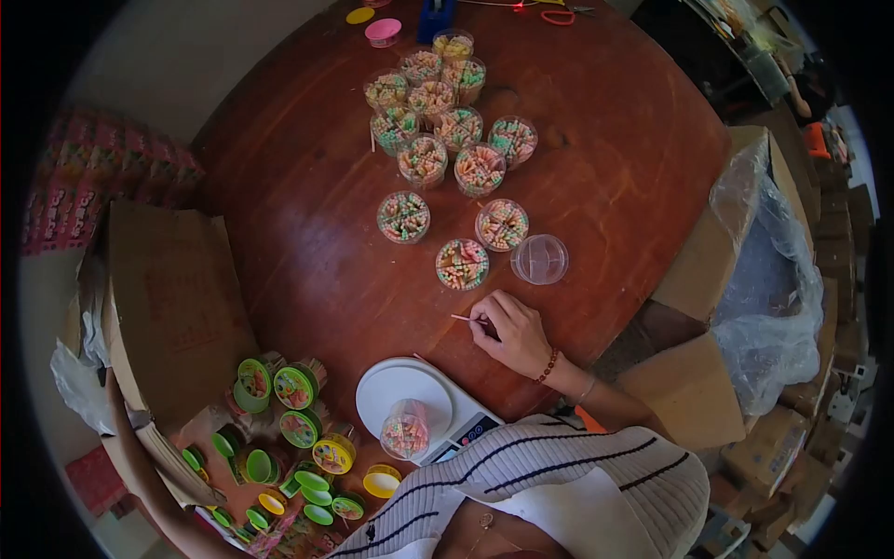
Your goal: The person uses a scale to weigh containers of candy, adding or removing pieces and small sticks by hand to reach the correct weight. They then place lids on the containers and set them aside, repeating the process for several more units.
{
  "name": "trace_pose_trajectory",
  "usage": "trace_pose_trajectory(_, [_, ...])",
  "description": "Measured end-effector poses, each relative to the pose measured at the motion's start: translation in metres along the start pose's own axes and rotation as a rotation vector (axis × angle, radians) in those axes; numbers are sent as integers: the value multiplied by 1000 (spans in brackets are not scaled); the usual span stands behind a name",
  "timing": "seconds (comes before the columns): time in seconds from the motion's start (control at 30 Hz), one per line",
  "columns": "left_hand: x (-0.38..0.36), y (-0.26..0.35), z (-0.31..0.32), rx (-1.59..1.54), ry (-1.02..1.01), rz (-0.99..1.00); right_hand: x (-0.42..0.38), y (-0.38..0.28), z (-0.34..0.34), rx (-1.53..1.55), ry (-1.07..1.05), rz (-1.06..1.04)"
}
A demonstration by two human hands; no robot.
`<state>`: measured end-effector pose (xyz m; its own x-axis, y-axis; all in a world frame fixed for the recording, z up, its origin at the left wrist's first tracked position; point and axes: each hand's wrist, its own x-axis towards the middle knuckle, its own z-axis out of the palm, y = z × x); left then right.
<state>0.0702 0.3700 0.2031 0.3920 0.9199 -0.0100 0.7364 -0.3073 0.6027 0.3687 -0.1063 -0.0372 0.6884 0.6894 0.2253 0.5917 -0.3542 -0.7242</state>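
Observation:
My right hand (509, 332) is closed, pinching a thin pink stick (462, 318) just above the wooden table. Close by stand an empty clear tub (539, 259) and a clear divided tub (463, 265) full of pastel sticks. My left arm (140, 466) reaches up along the left edge to an open cardboard box (177, 307); the hand itself is hidden there. In front of my body is a white kitchen scale (391, 387). A clear container of pastel sticks (406, 429) sits on its near side.
Several filled clear tubs (431, 98) cluster at the table's far side. Green and yellow lids and tubs (298, 429) lie at the lower left. On the right, an open carton (684, 373) holds clear plastic (768, 289). Red scissors (559, 17) and a blue tape dispenser (436, 20) are at the far edge.

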Motion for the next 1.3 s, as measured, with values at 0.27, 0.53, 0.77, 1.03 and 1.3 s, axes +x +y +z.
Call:
trace_pose_trajectory(0.27, [-29,49,24,-140,106,1,0,2,1,13,-9,4])
trace_pose_trajectory(0.53, [73,-56,-50,-502,-72,-201,0,1,0,35,9,3])
trace_pose_trajectory(0.77, [193,-153,-83,-1071,-395,-472,-1,2,-1,65,12,-13])
trace_pose_trajectory(1.03, [181,-146,-123,-865,-191,-319,-5,5,-1,85,1,-1])
trace_pose_trajectory(1.3, [55,-26,-148,-403,16,79,-7,7,-3,149,22,-35])
